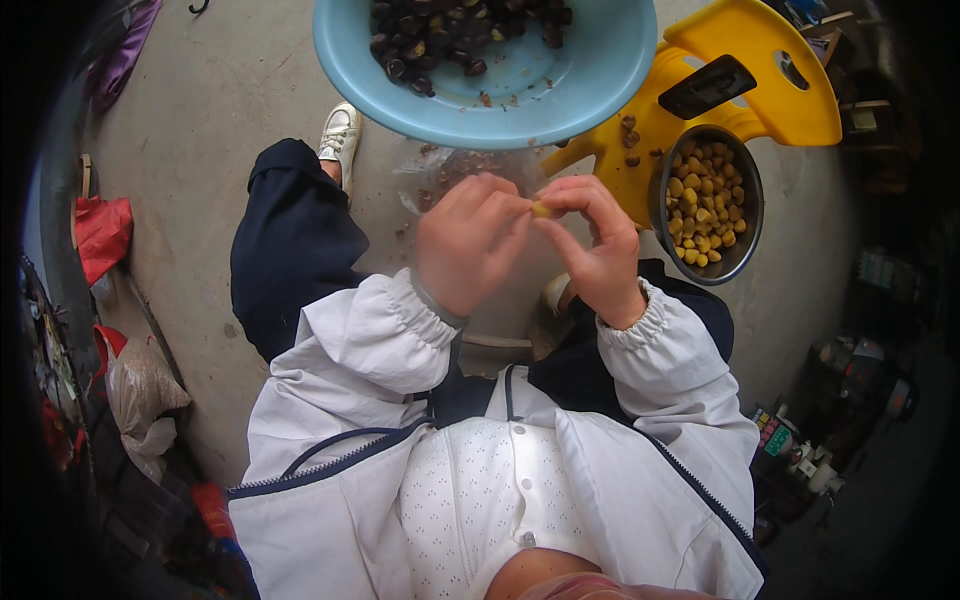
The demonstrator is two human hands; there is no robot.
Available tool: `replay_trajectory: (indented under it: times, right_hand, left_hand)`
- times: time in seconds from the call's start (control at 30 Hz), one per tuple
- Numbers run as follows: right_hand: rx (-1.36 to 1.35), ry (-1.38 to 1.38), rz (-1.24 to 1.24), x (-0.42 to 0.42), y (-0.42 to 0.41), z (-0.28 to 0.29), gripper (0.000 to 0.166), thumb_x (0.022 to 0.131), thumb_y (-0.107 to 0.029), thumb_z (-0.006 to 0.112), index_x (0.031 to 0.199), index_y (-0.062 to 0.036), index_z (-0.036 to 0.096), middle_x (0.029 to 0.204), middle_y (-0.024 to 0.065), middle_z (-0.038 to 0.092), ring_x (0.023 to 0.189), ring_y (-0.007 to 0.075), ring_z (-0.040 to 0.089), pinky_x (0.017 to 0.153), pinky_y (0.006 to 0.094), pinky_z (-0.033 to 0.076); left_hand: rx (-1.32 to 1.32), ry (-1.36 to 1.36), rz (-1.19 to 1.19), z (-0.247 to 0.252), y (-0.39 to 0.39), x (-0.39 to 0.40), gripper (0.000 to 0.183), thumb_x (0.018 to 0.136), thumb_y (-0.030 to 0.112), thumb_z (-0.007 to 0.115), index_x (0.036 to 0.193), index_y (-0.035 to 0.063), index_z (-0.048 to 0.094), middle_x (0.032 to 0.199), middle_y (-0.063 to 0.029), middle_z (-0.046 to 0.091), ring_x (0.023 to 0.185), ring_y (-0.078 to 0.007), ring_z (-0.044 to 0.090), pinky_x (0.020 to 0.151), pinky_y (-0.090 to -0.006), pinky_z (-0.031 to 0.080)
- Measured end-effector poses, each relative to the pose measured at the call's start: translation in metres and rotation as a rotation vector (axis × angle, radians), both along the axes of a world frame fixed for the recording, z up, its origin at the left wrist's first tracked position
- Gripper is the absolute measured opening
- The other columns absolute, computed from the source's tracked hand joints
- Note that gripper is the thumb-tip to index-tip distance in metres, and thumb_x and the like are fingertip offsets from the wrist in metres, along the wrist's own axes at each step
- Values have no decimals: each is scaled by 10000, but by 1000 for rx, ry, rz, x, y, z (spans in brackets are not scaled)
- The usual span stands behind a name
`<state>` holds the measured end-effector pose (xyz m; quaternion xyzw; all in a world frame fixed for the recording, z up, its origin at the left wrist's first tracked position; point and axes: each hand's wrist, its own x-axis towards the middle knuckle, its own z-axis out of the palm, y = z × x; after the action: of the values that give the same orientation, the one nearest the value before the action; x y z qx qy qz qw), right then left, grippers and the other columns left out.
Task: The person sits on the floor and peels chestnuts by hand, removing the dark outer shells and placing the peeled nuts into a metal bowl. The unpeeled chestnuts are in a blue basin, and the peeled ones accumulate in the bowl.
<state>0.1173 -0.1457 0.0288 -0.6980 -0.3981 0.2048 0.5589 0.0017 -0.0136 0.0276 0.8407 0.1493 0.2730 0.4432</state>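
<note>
A small yellow peeled chestnut (540, 210) is pinched between the thumb and fingers of my right hand (600, 240). My left hand (472, 240), slightly blurred, has its fingertips closed against the chestnut's left end. Whether a bit of skin is between them is too small to tell. Under my hands lies a clear plastic bag (409, 169) with brown shell scraps (469, 166), partly hidden. Beyond it is a light blue plastic basin (345, 82) of dark brown chestnuts (427, 37). To the right, a steel bowl (756, 217) contains many yellow peeled chestnuts (701, 202).
A yellow plastic stool or chair (795, 112) at upper right carries a black phone (706, 86) and several brown chestnuts (630, 139). On the concrete floor to the left are a tied plastic sack (142, 390) and a red bag (103, 229). Cluttered items line the right side.
</note>
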Motion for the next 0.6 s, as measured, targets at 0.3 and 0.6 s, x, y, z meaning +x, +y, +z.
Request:
replay_trajectory:
  times: [0.3,0.6]
  right_hand:
    - [35,471,23,0,-3,8,271,842,76,668,1102,12,625,1055,87,643,954,151,634,875,274,510]
    - [49,495,33,8,-5,3,281,855,89,646,1128,22,641,1125,78,598,926,125,618,872,255,498]
  left_hand:
    - [-438,50,16,-5,1,-2,75,827,-21,660,868,18,611,908,-46,602,722,-96,564,619,-227,447]
    - [-334,43,-8,5,4,0,127,790,11,690,910,18,653,897,-105,642,816,-268,649,737,-337,517]
